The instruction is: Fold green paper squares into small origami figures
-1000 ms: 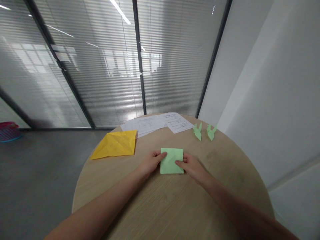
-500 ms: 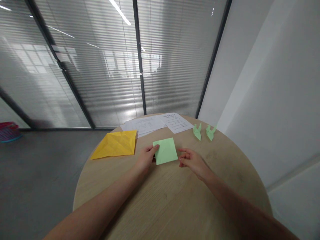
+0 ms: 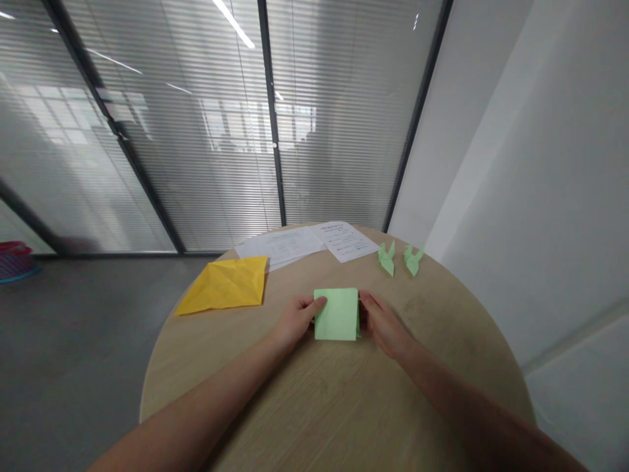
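A light green square of folded paper (image 3: 336,314) is held over the middle of the table. My left hand (image 3: 295,319) grips its left edge, the thumb on the front face and the fingers behind. At the right edge, my right hand (image 3: 382,321) is closed on the paper; its fingertips are partly hidden behind it. A layer stands slightly apart along that right edge, near the lower corner. Two folded green paper cranes, a left crane (image 3: 386,259) and a right crane (image 3: 413,260), stand beyond my right hand.
Yellow folded paper (image 3: 223,283) lies at the left of the round wooden table (image 3: 314,406). White printed sheets (image 3: 344,242) overlap along the far edge. A glass partition with blinds (image 3: 221,164) rises behind, and a red and blue basket (image 3: 17,261) sits on the floor at far left.
The green paper has come nearer and slightly right, and now sits squarer to me. My right hand, formerly just off its edge, has closed on the right side, where a layer now parts.
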`<action>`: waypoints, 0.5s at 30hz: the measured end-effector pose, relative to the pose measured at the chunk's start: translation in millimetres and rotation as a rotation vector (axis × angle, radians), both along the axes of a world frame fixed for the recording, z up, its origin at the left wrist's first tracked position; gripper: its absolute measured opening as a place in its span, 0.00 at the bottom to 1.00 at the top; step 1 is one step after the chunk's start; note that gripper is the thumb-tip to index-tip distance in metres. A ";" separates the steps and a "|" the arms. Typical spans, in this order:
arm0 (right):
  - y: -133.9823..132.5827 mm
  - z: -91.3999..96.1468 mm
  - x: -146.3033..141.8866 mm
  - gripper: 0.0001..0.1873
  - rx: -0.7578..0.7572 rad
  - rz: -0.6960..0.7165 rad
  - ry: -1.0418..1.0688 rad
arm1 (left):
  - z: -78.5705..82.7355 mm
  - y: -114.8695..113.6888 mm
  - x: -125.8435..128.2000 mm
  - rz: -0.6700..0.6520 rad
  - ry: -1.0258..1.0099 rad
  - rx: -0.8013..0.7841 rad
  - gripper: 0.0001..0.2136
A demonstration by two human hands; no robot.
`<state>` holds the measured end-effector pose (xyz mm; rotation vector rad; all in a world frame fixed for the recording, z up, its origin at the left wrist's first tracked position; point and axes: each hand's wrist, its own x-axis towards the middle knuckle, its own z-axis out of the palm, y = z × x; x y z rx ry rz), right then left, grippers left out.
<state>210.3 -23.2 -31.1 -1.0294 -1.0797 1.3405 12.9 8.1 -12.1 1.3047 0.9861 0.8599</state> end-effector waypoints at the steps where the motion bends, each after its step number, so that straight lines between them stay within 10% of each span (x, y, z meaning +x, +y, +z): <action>1: -0.4 0.2 0.1 0.25 -0.008 0.005 0.021 | -0.4 0.7 -0.5 0.013 0.015 0.007 0.18; 15: 0.3 -0.3 1.6 0.13 0.059 0.120 -0.193 | 2.6 3.5 -4.9 -0.062 0.154 0.225 0.25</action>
